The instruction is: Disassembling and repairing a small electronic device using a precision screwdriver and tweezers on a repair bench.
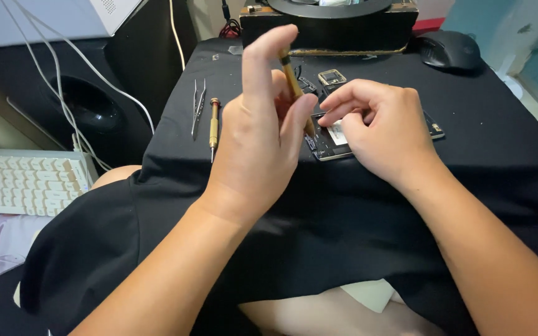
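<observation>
The left hand (256, 130) grips a brass screwdriver (294, 84) upright over the opened phone (334, 146) at the tabletop's middle; the right hand (378, 127) pinches inside it; the tip could slip and scratch the board.

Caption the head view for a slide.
Left hand holds a gold screwdriver over an opened phone steadied by the right hand on black cloth.

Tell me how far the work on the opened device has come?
Done: the opened device lies uncovered on the black cloth. In hand: the left hand holds a brass screwdriver over it; the right hand steadies it. Left: a small square part lies apart.
</observation>
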